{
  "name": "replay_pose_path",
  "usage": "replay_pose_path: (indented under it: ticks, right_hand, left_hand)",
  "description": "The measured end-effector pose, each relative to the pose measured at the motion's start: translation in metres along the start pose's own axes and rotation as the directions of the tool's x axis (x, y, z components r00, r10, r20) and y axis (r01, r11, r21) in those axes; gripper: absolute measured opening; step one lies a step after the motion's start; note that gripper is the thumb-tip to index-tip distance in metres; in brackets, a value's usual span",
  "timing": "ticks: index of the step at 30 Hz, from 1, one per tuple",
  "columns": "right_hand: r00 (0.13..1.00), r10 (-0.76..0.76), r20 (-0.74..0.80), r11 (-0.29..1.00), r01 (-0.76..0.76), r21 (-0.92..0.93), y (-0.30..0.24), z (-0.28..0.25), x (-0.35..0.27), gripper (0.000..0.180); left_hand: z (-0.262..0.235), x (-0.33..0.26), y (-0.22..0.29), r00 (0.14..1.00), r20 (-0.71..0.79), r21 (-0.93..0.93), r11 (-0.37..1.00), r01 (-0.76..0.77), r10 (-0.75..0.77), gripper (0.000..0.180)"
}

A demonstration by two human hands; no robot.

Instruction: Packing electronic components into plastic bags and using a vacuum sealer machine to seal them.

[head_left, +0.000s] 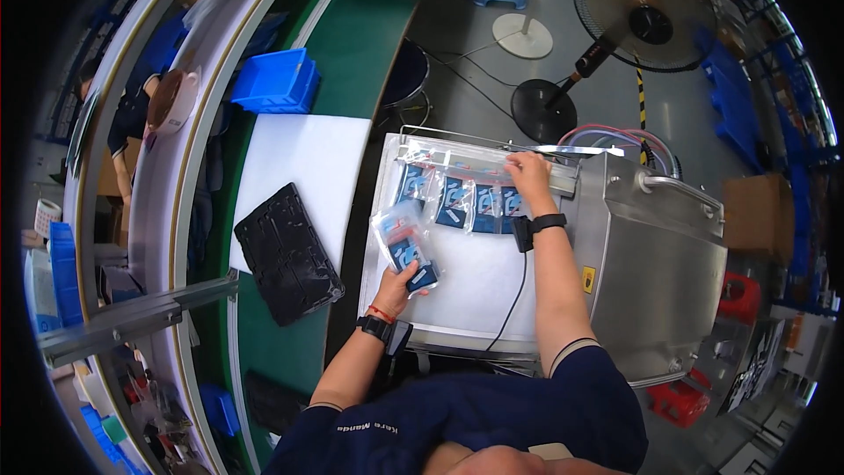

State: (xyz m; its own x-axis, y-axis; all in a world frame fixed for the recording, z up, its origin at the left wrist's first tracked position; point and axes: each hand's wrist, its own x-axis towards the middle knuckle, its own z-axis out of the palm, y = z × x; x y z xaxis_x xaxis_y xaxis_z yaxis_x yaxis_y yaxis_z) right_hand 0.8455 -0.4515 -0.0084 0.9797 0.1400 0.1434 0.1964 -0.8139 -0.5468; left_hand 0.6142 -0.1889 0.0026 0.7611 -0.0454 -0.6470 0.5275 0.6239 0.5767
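My left hand [397, 285] grips a small stack of clear plastic pouches [403, 243] with blue and black items inside, held over the white tray surface [475, 286] of a steel machine. My right hand [529, 173] rests with fingers down on the far end of a row of similar blue-filled pouches [457, 198] laid side by side along the machine's sealing bar [563, 178]. Both wrists wear black bands, the right one with a cable running down.
The steel machine housing [651, 273] sits to the right. A black moulded tray [286, 255] lies on a white sheet [303, 167] on the green conveyor at left. A blue bin [274, 81], a floor fan [646, 9] and another person [132, 114] are farther off.
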Motion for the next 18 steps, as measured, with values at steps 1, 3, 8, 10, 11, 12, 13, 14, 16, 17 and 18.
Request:
replay_pose_path:
  ticks: [1,3,8,10,11,12,13,14,16,17,18]
  right_hand:
    - [0.999,0.01,-0.041,1.0,-0.01,0.015,0.002,-0.003,-0.002,0.022]
    - [0.988,-0.024,-0.154,0.998,0.015,-0.06,0.001,-0.009,-0.006,0.028]
    - [0.974,0.224,-0.033,0.876,-0.186,0.445,-0.049,-0.012,-0.057,0.03]
    - [0.936,0.3,0.183,0.695,-0.346,0.63,-0.088,0.001,-0.104,0.032]
    - [0.861,0.318,0.397,0.456,-0.506,0.733,-0.108,0.009,-0.128,0.035]
    - [0.758,0.267,0.595,0.183,-0.646,0.741,-0.127,0.018,-0.147,0.038]
    - [0.77,0.303,0.562,0.002,-0.59,0.807,-0.151,0.024,-0.162,0.039]
    - [0.773,0.348,0.53,-0.175,-0.502,0.847,-0.166,0.025,-0.17,0.04]
    - [0.796,0.339,0.502,-0.188,-0.466,0.865,-0.165,0.028,-0.176,0.04]
    - [0.816,0.335,0.471,-0.203,-0.425,0.882,-0.163,0.031,-0.176,0.039]
    - [0.815,0.342,0.468,-0.205,-0.422,0.883,-0.159,0.025,-0.174,0.039]
  left_hand:
    - [-0.001,0.001,0.0,0.999,0.037,0.011,1.0,0.003,-0.004,0.031]
    - [0.002,0.003,0.001,0.998,0.064,0.042,0.999,0.008,-0.01,0.029]
    - [0.019,0.001,-0.003,0.995,0.069,0.092,0.993,-0.071,0.065,0.029]
    - [0.031,0.006,-0.012,0.964,-0.054,-0.133,0.955,-0.267,0.262,0.03]
    - [0.04,0.005,-0.01,0.96,-0.05,-0.185,0.942,-0.281,0.277,0.031]
    - [0.044,0.003,-0.011,0.959,-0.053,-0.186,0.941,-0.283,0.278,0.031]
    - [0.047,0.0,-0.011,0.96,-0.049,-0.189,0.942,-0.279,0.274,0.031]
    - [0.05,-0.002,-0.012,0.962,-0.042,-0.191,0.943,-0.272,0.269,0.031]
    - [0.048,-0.014,-0.014,0.97,-0.03,-0.166,0.956,-0.243,0.242,0.038]
    - [0.048,-0.024,-0.009,0.954,0.102,-0.077,0.959,-0.274,0.281,0.044]
    - [0.044,-0.033,-0.007,0.923,0.235,0.005,0.95,-0.313,0.304,0.05]
